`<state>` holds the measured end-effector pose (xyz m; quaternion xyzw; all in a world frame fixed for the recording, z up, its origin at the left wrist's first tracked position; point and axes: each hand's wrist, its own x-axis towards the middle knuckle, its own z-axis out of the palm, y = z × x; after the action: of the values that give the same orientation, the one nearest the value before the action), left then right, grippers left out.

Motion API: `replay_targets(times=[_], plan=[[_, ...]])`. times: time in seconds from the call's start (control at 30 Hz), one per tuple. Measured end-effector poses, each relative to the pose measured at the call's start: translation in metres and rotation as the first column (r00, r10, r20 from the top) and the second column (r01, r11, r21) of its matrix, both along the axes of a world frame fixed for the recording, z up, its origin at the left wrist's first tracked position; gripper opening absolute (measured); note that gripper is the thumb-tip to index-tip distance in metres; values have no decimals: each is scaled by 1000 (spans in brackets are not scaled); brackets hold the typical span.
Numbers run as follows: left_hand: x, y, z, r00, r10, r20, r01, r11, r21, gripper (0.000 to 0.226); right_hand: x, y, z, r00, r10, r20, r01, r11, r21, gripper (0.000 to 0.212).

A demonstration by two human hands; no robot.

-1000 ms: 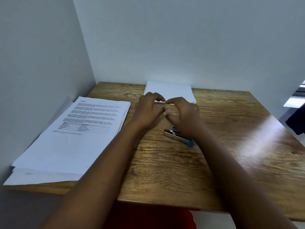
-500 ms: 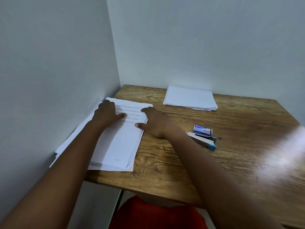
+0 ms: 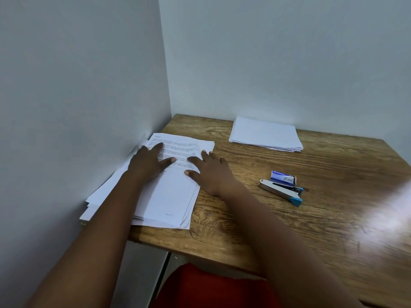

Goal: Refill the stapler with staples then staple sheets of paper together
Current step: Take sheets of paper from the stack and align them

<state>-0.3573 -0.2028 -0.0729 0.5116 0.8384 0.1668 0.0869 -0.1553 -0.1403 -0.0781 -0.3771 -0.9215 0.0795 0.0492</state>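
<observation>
A stack of printed sheets (image 3: 171, 196) lies at the left side of the wooden table (image 3: 289, 230), against the wall. My left hand (image 3: 149, 163) rests flat on its upper left part, fingers spread. My right hand (image 3: 211, 172) lies flat across the stack's right edge, fingers on the top sheet. A silver stapler (image 3: 281, 192) with a blue end lies on the table to the right of both hands, untouched. A small blue staple box (image 3: 283, 176) sits just behind it. A second pile of blank white sheets (image 3: 265, 134) lies near the back wall.
Grey walls close the table's left and back sides. The printed stack overhangs the table's left front corner. A bright glare patch covers the wood at the right. A red garment shows below the table's front edge.
Both hands left the middle of the table near the stapler and moved left onto the printed stack. Over the last half second the right hand slid a little further onto the top sheet.
</observation>
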Motion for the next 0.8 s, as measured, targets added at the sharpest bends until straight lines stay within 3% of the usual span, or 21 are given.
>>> replay_targets(times=[0.23, 0.4, 0.53, 0.67, 0.8], plan=[[9, 0, 0, 1000, 20, -18, -20, 1000, 8, 77, -7, -11, 2, 987, 77, -142, -67, 995, 75, 46], [18, -3, 6, 999, 18, -29, -17, 1000, 15, 75, -7, -16, 5, 957, 30, -289, -25, 999, 23, 55], [21, -4, 14, 999, 15, -40, -14, 1000, 13, 79, -6, -19, 5, 916, -30, -401, -12, 995, -103, 42], [28, 0, 31, 1000, 7, -16, -6, 998, 65, 87, 7, -15, 15, 745, -190, -640, 2, 960, -282, 32], [46, 6, 43, 991, 9, 132, -46, 958, 283, 85, 45, -5, 30, 554, -302, -776, 32, 939, -343, 32]])
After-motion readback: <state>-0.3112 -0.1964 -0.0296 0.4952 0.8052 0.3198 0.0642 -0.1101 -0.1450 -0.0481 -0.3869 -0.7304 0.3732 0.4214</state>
